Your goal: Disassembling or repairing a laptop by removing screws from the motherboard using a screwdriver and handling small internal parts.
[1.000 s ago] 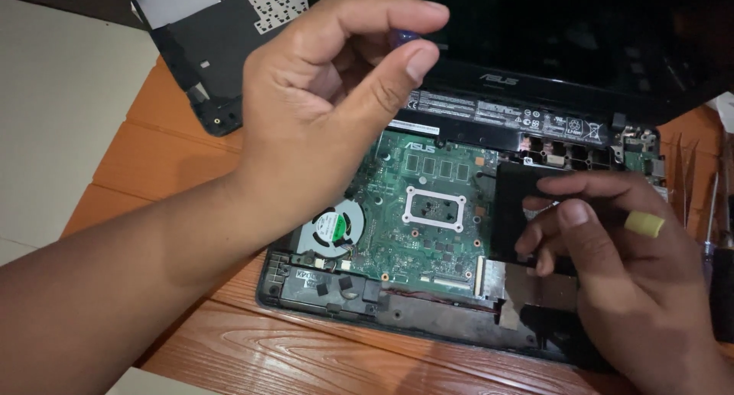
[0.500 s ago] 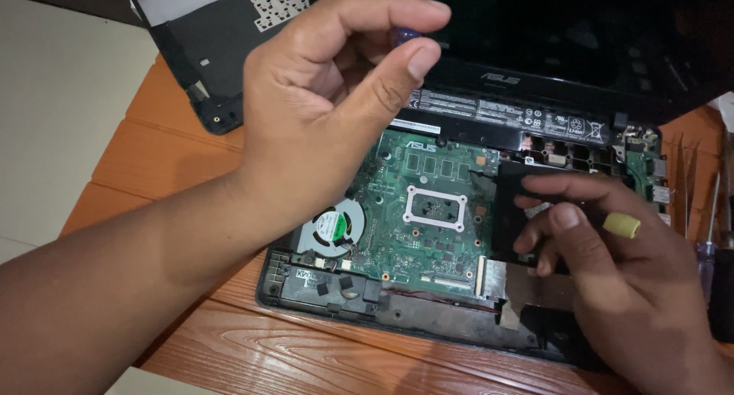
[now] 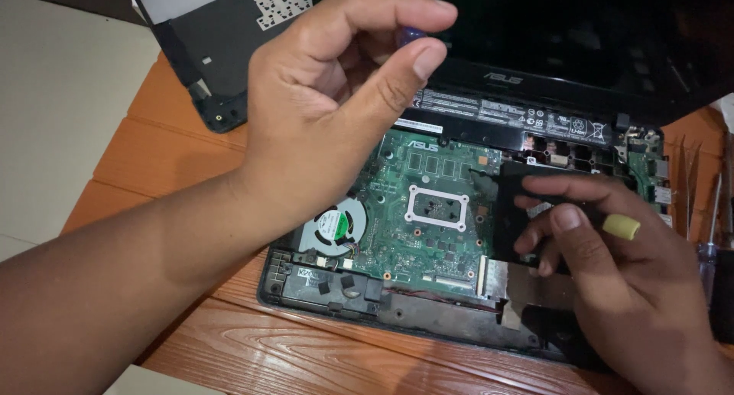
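In the head view, the left hand (image 3: 336, 120) is raised above the opened laptop (image 3: 459, 288); its thumb and forefinger are closed on a small blue-purple object (image 3: 410, 35), of which only a little part shows between the fingertips, so what kind of thing it is I cannot tell; this hand and its forearm cover the left part of the laptop base and a part of the cooling fan (image 3: 332, 227). The right hand (image 3: 612, 265) is lower, on the right side; its fingers are closed around a flat black rectangular part (image 3: 508, 211), which it holds over the right side of the green motherboard (image 3: 428, 211); a small yellow piece (image 3: 621, 227) shows at the fingers, touching them. In the middle of the board the square processor socket (image 3: 436, 208) stays uncovered, between the two hands. Behind, the dark screen (image 3: 573, 35) stands up and closes the far side; a detached black cover panel (image 3: 222, 43) lies at the upper left, partly over the edge of the orange wooden table (image 3: 252, 349); screwdrivers (image 3: 711, 227) lie at the right edge, just beside the laptop. Free room is on the table at the near edge and at the left.
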